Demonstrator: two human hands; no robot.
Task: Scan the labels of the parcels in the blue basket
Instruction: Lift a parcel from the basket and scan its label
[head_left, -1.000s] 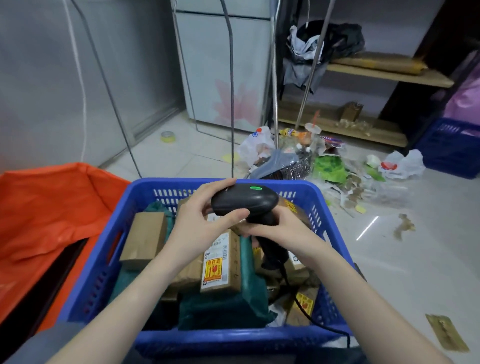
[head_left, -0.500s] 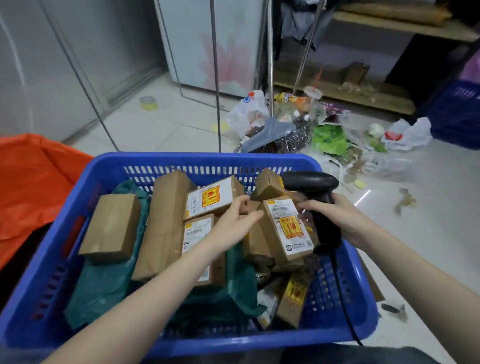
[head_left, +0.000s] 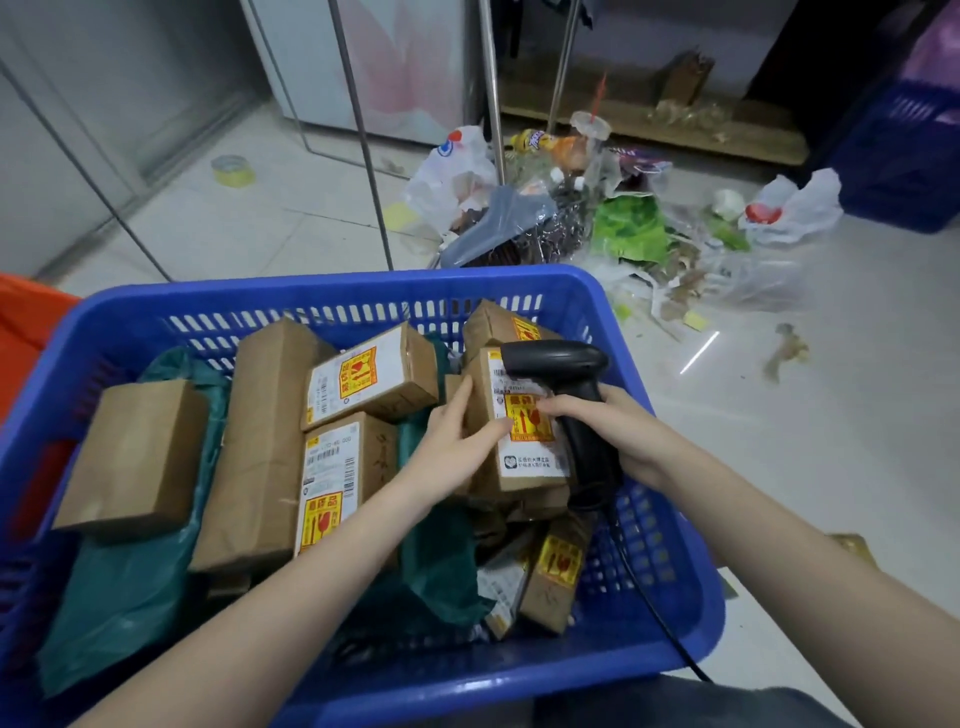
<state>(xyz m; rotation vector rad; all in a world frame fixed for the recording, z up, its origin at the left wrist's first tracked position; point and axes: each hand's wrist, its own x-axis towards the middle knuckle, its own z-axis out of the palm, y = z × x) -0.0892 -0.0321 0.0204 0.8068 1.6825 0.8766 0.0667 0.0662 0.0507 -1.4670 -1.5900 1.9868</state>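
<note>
Your L hand (head_left: 457, 436) pinches a parcel (head_left: 532, 467) at the right wall of the basket (head_left: 332, 291), thumb on its label (head_left: 527, 423), fingers along its side. R hand (head_left: 618, 431) wraps the scanner (head_left: 558, 361) grip, head over label top.

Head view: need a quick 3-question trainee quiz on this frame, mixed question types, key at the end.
1. Which hand grips the scanner? A) left B) right C) neither
2. True or false: the left hand holds the labelled box beside the scanner.
3. Fill in: the soft mailer bags among the boxes in the blue basket are ___ in colour.

Key: 1 B, the right hand; 2 true; 3 green.
</note>
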